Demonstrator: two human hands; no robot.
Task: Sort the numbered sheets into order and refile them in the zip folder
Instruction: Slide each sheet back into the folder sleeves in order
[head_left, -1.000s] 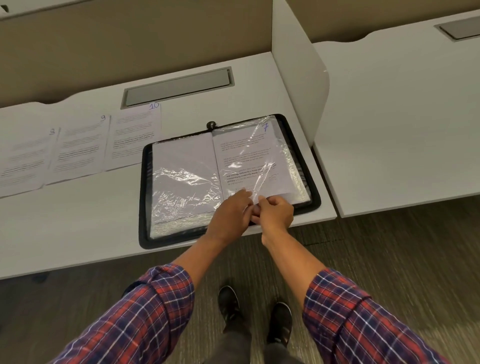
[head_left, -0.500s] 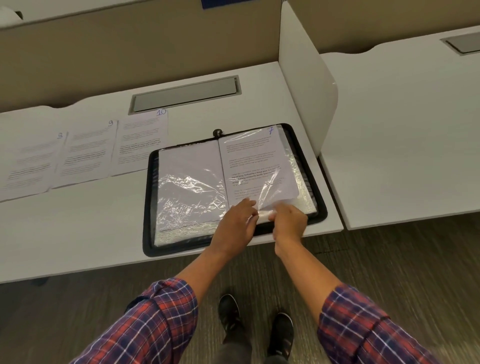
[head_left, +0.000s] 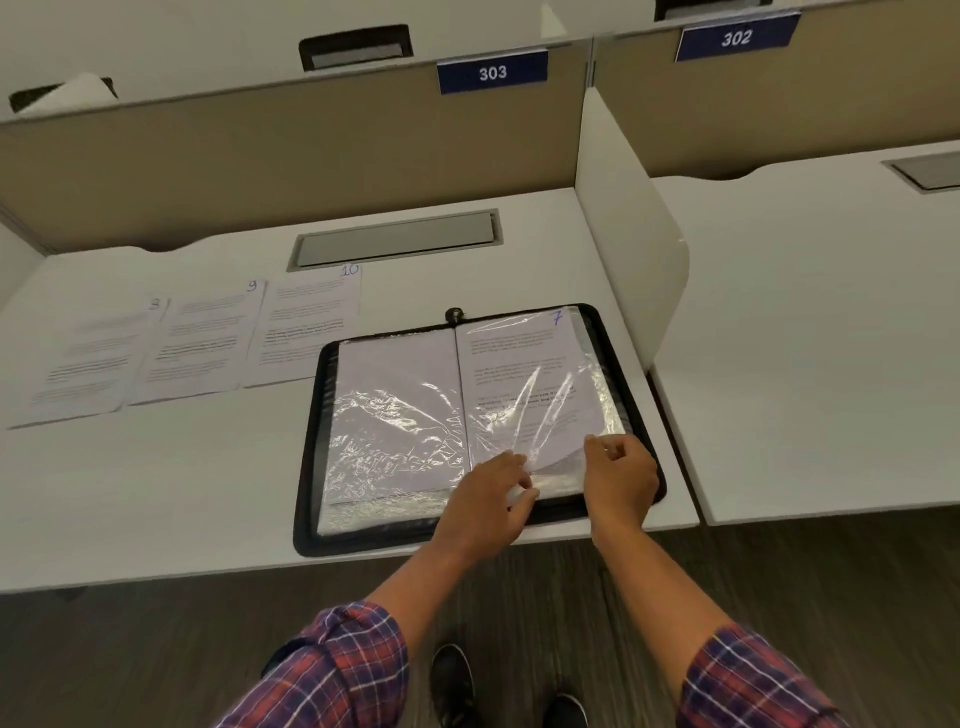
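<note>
One zip folder (head_left: 310, 441) lies open at the near right of the desk (head_left: 182, 493). Its spine runs near to far, so the opened spread is longest left to right. One numbered sheet, sheet 7 (head_left: 519, 353), sits on the right-hand page under a clear plastic sleeve (head_left: 545, 395), long axis near to far, with its numbered top corner pointing far right.

Three loose sheets lie in a row on the left, each with its top toward the far side. They are sheet 10 (head_left: 306, 322) nearest the folder, then sheet 9 (head_left: 202, 343), then one whose blurred number looks like 8 (head_left: 78, 364).

Both hands are at the near edge of the right page. The left hand (head_left: 483, 504) pinches the sleeve's near edge between thumb and fingers. The right hand (head_left: 621, 478), fingers curled, seems to grip the sleeve's near right corner.
</note>
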